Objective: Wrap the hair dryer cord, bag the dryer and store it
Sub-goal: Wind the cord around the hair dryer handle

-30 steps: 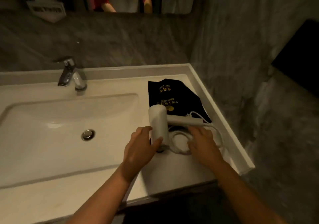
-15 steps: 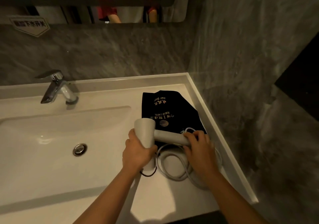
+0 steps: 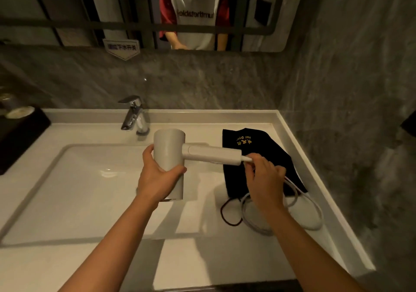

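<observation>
White plastic, the hair dryer (image 3: 169,161) is held up in the middle of the frame, above the sink (image 3: 67,179) edge, with its barrel standing upright and its handle pointing to the right. The left hand (image 3: 157,179) is wrapped firmly around the barrel. The right hand (image 3: 264,179) is at the end of the handle, and its fingers are closed on the cord (image 3: 292,213) just where it leaves the dryer.

The rest of the cord lies in loose loops on the counter (image 3: 202,258), at the lower right of the frame, partly over the black bag (image 3: 258,147). The bag lies flat on the counter to the right, with gold lettering on it, and its dark drawstring trails out beside the cord.

In my judgement the task is only at its start. No turn of cord is seen around the handle yet, so the wrapping is to be done, and after it the bagging and the storing.
</observation>
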